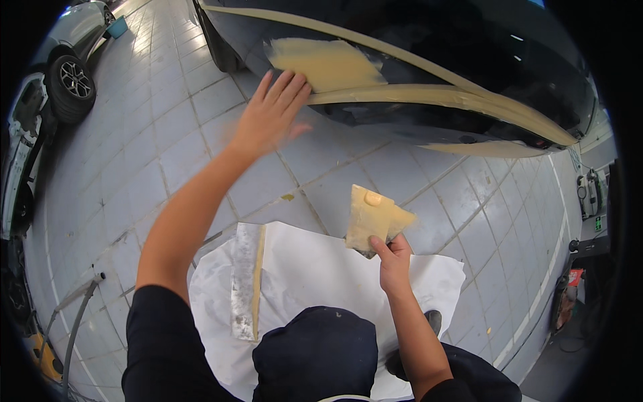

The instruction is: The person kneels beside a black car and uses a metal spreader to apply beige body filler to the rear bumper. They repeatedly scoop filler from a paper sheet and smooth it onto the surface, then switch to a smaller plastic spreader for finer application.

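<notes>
My left hand (271, 114) is raised, fingers outstretched, at the lower left of a pale yellow filler patch (328, 61) on the dark car panel (462, 40); I cannot tell whether the fingertips touch it. Tan masking tape (415, 94) runs above and below the patch. My right hand (392, 258) grips flat spreaders (364, 218) coated in yellow putty, with a small blob near the top. Below lies a white sheet (315, 268) with a long, streaked, flat strip (244, 281) on it, edged in tan.
Another car (74, 80) stands at the left, with a blue bucket (116, 27) beyond. A hose (84, 305) and yellow equipment (43, 355) sit at lower left. Assorted equipment (589, 194) lines the right side of the tiled floor (154, 134). My knees and feet (455, 362) are at the bottom.
</notes>
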Demonstrator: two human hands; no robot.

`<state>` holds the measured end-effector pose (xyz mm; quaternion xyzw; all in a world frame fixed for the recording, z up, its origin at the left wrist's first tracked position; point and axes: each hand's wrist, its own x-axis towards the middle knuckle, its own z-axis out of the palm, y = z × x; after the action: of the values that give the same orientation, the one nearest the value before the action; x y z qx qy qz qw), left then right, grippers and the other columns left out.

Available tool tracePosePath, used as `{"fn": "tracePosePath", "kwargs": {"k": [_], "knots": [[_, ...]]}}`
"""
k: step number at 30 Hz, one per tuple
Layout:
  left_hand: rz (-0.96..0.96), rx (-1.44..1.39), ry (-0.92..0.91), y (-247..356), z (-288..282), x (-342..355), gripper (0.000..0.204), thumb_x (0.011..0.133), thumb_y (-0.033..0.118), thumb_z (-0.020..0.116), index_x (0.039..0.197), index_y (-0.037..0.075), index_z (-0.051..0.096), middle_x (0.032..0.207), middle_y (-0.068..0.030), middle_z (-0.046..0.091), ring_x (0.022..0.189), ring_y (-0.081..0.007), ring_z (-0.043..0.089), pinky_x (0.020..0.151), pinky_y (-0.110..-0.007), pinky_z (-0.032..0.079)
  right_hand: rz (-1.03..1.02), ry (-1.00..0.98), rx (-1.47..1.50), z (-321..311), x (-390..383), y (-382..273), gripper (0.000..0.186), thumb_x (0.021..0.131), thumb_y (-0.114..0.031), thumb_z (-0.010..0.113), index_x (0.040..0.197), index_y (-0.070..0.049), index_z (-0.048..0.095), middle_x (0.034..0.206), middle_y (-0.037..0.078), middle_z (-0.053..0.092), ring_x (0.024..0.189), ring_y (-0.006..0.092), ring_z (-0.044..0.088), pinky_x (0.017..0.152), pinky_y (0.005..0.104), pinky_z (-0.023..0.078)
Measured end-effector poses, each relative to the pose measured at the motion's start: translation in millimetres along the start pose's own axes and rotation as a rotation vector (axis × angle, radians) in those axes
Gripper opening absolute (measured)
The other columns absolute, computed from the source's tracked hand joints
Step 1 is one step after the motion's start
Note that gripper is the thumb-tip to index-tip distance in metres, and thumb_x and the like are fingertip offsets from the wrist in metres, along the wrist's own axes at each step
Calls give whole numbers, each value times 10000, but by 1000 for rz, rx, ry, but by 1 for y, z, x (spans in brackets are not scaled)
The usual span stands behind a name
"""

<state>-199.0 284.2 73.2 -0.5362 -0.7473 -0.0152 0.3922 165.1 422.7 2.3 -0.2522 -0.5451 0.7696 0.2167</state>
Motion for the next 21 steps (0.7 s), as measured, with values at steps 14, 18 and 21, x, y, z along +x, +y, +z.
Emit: {"fn": "tracePosePath", "kwargs": {"k": [14, 18, 21], "knots": [[-1617, -1564, 259, 89, -253, -103, 293, 1091, 105, 556, 1350, -16, 622, 1103, -90, 749, 954, -129, 708, 809, -288, 575, 98, -297, 84, 154, 10, -79, 189, 1046, -119, 645, 1185, 6, 666, 1068, 19, 711, 987, 77, 614, 888, 267, 489], [-1605, -1311, 375, 59, -325, -76, 358, 1096, 77, 542, 1442, -13, 539, 1127, -97, 743, 943, -108, 693, 831, -251, 538, 156, -692, -75, 193, -8, -154, 241, 1016, -94, 661, 1233, 11, 646, 1123, 37, 706, 1032, 108, 646, 912, 289, 513], [-1680, -1255, 299, 38, -379, -45, 363, 1086, 49, 549, 1442, -20, 536, 1109, -95, 747, 937, -108, 687, 833, -253, 529, 238, -798, -329, 222, -23, -213, 308, 987, -49, 681, 1284, 14, 631, 1154, 46, 709, 1033, 116, 660, 926, 293, 526]]}}
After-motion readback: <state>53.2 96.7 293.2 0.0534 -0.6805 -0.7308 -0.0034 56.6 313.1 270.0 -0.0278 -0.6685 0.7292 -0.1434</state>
